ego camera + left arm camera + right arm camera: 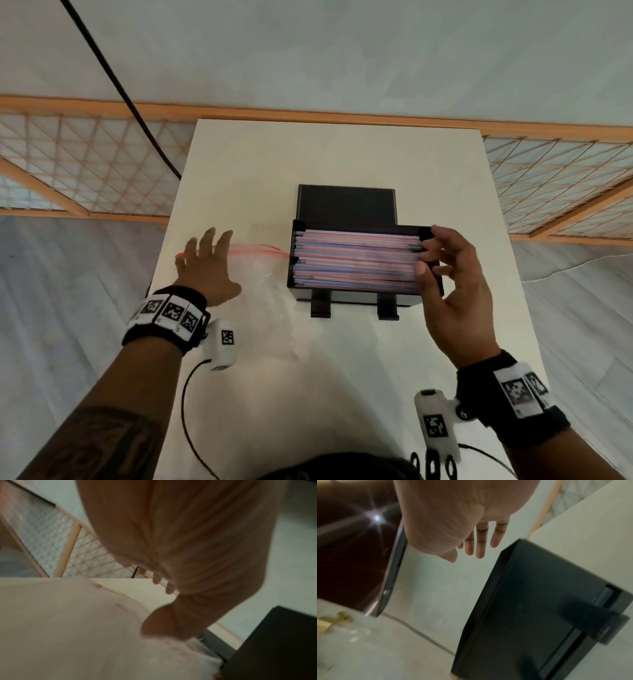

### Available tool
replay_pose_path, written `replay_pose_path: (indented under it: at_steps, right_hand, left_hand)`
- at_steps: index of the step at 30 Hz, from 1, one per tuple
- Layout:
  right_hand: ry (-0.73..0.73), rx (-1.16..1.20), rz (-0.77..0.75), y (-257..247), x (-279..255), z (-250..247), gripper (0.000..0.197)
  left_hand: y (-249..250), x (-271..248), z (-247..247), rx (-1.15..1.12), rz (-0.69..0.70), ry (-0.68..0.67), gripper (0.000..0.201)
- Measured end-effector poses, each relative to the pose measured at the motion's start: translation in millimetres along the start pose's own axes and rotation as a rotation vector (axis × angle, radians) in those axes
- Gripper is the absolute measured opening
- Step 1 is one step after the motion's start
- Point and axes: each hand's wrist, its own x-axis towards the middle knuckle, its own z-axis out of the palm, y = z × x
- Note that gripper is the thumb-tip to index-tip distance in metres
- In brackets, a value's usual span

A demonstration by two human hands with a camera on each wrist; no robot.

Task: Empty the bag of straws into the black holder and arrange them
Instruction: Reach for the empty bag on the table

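The black holder (356, 300) stands mid-table with its lid (346, 205) tipped up at the back. Pink, blue and white straws (356, 260) lie in it side by side, filling the tray. My right hand (432, 260) hovers at the holder's right end with relaxed fingers by the straw tips, holding nothing. In the right wrist view the fingers (479, 545) hang straight above the holder (530, 601). The clear zip bag (263, 274) with a red seal lies flat left of the holder. My left hand (212, 263) rests spread on it. The left wrist view shows the palm (180, 547) over the bag (85, 628).
The white table (308, 377) is narrow, with its edges close on both sides. A black cable (137, 113) runs down from the upper left to the table's left edge. A wooden lattice rail (85, 164) runs behind the table.
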Motion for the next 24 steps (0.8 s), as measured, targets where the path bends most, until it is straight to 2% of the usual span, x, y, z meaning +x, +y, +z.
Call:
replay_pose_path:
  at_steps: [2,3,6,9,11,13,16,18,20,22,23,24]
  right_hand:
    - [-0.096,-0.033,-0.076,-15,-8,10,0.043]
    - [-0.158,-0.041,-0.113,-24,-11,18,0.041]
    - [-0.368,-0.032,-0.209,-52,-17,46,0.041]
    - [-0.566,-0.091,-0.266,-80,-17,82,0.042]
    - [-0.703,-0.155,-0.297,-94,-17,101,0.048]
    - [-0.862,-0.23,-0.36,-105,-20,129,0.065]
    - [-1.092,-0.471,-0.411,-115,-31,184,0.11]
    - [-1.121,-0.549,-0.408,-116,-36,217,0.13]
    - [-1.107,-0.375,-0.348,-123,-38,244,0.122]
    - [-1.033,-0.196,-0.363,-132,-38,267,0.086]
    - [-0.984,-0.208,-0.443,-136,-35,277,0.07]
    - [-0.939,-0.194,-0.465,-143,-36,286,0.06]
  left_hand:
    - [-13,4,18,0.066,-0.119,-0.046,0.119]
    - [-17,5,27,0.028,-0.157,-0.047,0.115]
    - [-33,5,55,-0.096,-0.177,-0.003,0.077]
    - [-55,0,76,-0.221,-0.093,0.175,0.037]
    - [-62,-2,83,-0.288,-0.033,0.28,0.024]
    - [-73,-13,76,-0.493,-0.058,0.33,0.016]
    - [-95,-45,51,-0.789,-0.061,0.332,0.013]
    - [-103,-72,32,-1.096,-0.031,0.297,0.013]
    - [-107,-100,14,-1.534,0.005,0.191,0.011]
    - [-115,-122,7,-1.787,0.091,0.148,0.013]
    - [-121,-129,9,-1.731,0.127,0.191,0.028]
    - [-128,-136,13,-1.521,0.153,0.266,0.053]
